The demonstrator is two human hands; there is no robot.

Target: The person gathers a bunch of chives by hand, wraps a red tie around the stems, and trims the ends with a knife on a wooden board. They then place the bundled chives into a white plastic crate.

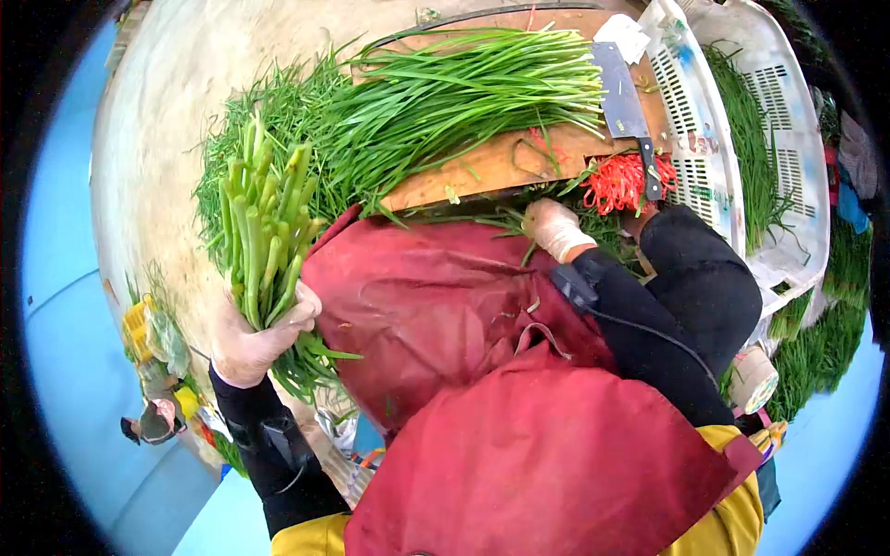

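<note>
On the left, my gloved left hand (264, 324) is closed around a bunch of water spinach (264, 232). Its thick cut stems point up, and narrow leaves hang below the hand. My gloved right hand (556, 229) is low beside the near edge of the wooden board (454, 183), fingers curled among loose green blades; what they hold is partly hidden. A big pile of garlic chives (464, 93) lies across the board. At its right end rests a cleaver (621, 93), its black handle over a heap of red ties (619, 183).
White slatted crates (691, 130) stand at the right, one holding long greens (742, 139). Loose trimmings (246, 139) lie on the floor left of the board. A red apron (519, 454) covers my lap. A white roll (753, 380) sits at the lower right.
</note>
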